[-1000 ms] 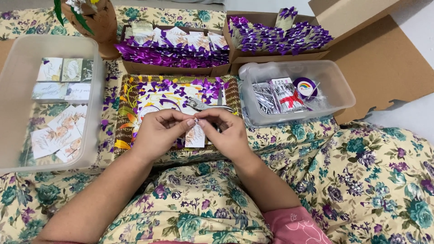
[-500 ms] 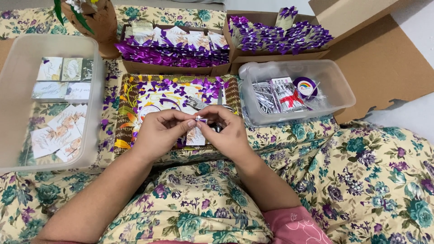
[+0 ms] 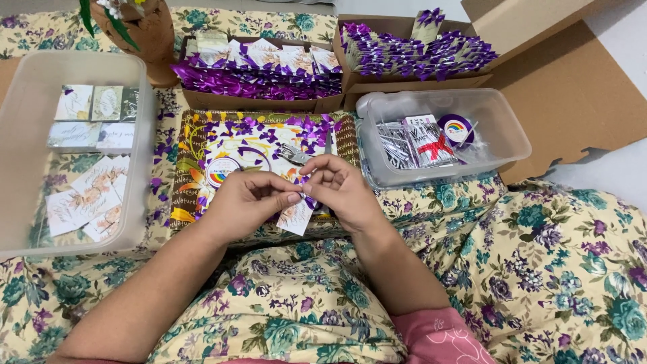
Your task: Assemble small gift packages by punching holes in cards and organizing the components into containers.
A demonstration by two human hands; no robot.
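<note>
Both hands meet over the near edge of a patterned tray [image 3: 185, 178] that lies on a floral cloth [image 3: 539, 269]. The left hand [image 3: 246, 202] and the right hand [image 3: 344, 189] are touching at the fingertips, and between them hangs a small white card [image 3: 296, 217], tilted, with a bit of purple ribbon [image 3: 309, 200] at its top. The left fingers [image 3: 291, 197] are pressed together, pinching the ribbon at the card's top edge; the right fingers [image 3: 322, 176] are curled and pinch the same spot from the other side.

The tray is strewn with purple ribbon scraps [image 3: 296, 128], and a pair of scissors [image 3: 293, 155] lies on it just beyond the hands. At the left edge of the cloth stands a clear bin [image 3: 20, 168] holding loose printed cards [image 3: 84, 195]. To the right of the tray is a smaller clear tub [image 3: 502, 135] with silvery packets [image 3: 397, 145] and a ribbon spool [image 3: 456, 128]. Along the far edge sit two cardboard boxes [image 3: 269, 102], each filled with rows of finished cards tied with purple bows [image 3: 418, 54]. A brown pot [image 3: 151, 40] stands at the far left corner, beside the boxes.
</note>
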